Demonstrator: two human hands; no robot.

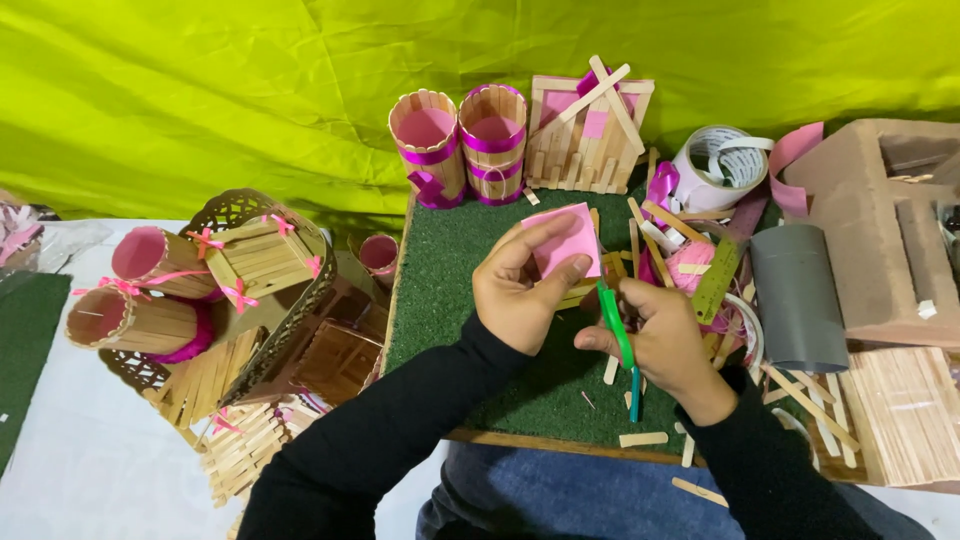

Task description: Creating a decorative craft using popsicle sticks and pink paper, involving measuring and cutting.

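Pink paper in left grip, scissors in rt

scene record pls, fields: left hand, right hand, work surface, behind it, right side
left hand: left hand holds pink paper square
right hand: right hand grips green-handled scissors, blades at the paper's lower edge
work surface: green turf board, loose craft sticks
behind it: two stick cups with purple ribbon, stick house
right side: tape roll, grey tube
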